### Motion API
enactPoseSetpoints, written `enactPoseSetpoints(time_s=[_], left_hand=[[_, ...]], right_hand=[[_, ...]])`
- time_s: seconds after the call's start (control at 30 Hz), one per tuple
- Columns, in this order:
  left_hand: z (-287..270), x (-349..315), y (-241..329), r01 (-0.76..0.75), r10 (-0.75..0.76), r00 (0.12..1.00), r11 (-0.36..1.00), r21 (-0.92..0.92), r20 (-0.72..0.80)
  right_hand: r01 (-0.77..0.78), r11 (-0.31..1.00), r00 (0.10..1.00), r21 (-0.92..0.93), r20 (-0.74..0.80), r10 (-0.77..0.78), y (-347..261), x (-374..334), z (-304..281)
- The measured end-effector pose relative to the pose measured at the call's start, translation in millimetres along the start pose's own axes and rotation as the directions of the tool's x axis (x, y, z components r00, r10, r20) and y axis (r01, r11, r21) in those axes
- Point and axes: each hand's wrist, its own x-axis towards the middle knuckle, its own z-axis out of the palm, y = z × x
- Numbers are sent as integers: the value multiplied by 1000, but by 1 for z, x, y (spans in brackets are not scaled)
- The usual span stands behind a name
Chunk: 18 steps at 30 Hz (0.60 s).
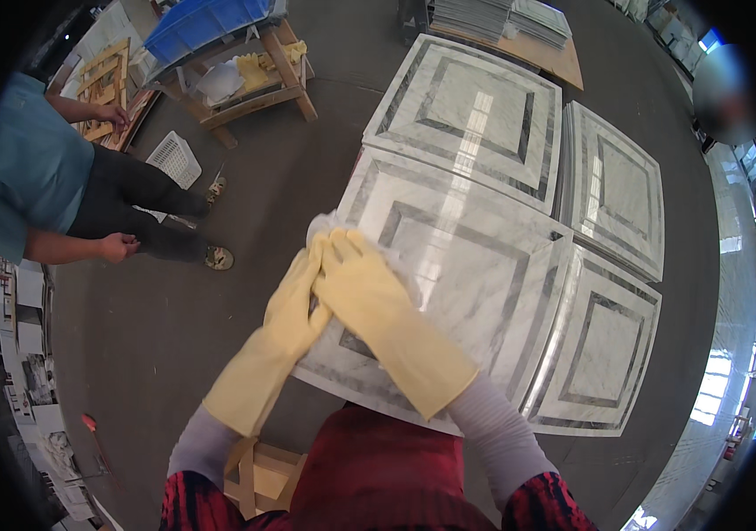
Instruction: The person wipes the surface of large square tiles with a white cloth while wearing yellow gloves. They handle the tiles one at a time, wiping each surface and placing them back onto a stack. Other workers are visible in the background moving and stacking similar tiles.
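Both my hands wear pale yellow rubber gloves and meet side by side over the near left part of a polished marble panel, white with grey inlaid frames. A thin whitish cloth shows past the fingertips and beside the right glove; the rest is hidden under the gloves. My left hand is closed against the cloth's left part, its fingers pressed to the other glove. My right hand is closed over the cloth, fingers together and pointing away from me.
More stacked marble panels stand behind and to the right. At the left a person in a blue shirt stands near a white basket. A blue bin rests on a wooden stand. A wooden stool is close by me.
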Motion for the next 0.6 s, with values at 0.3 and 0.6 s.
enactPoseSetpoints(time_s=[0.3,0.6], left_hand=[[10,-92,62,34,6,972,986,161,-237],[38,152,6,-26,62,969,989,149,-241]], right_hand=[[94,982,994,165,-71,-84,-57,-58,-3],[-294,955,954,-35,-76,291,112,58,29]])
